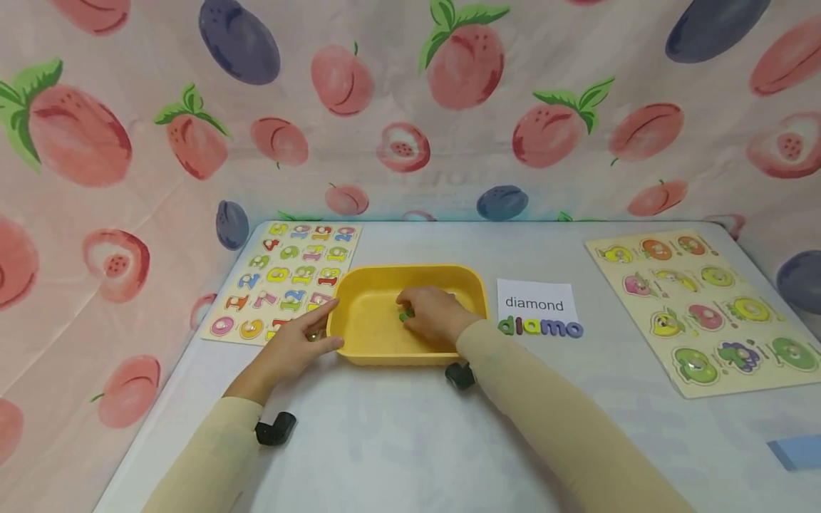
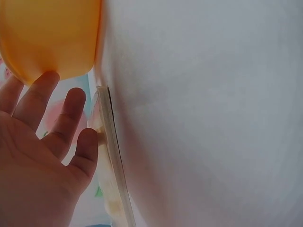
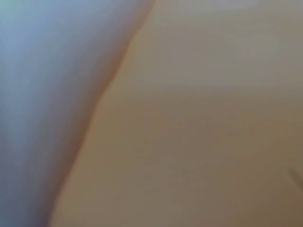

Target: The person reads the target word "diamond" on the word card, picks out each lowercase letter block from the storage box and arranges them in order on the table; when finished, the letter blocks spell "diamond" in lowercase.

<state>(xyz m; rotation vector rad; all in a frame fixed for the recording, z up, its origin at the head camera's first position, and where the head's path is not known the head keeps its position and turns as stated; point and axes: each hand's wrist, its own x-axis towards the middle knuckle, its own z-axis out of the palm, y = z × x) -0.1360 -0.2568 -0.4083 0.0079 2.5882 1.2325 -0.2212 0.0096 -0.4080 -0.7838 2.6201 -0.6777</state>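
Note:
A yellow plastic tray point(image 1: 365, 350) stands mid-table in the head view. My left hand point(image 1: 291, 353) is at its left end, thumb and fingertips against the rim. In the left wrist view that hand point(image 2: 42, 146) has its fingers spread and fairly straight, some tips at the tray wall point(image 2: 52, 38). Reaching inside the tray, my right hand point(image 1: 432, 313) pinches a small green letter point(image 1: 407, 313), its shape mostly covered by the fingers. Right of the tray lies a white card point(image 1: 537, 296) printed "diamond", with coloured letters point(image 1: 550, 328) reading "diamo" along its lower edge.
A wooden number puzzle board point(image 1: 256, 285) lies behind the left hand, partly under the tray's side. On the right is a fruit puzzle board point(image 1: 699, 306). A blue object point(image 1: 795, 452) sits at the right edge. The right wrist view is blurred, mostly the tray wall point(image 3: 189, 142).

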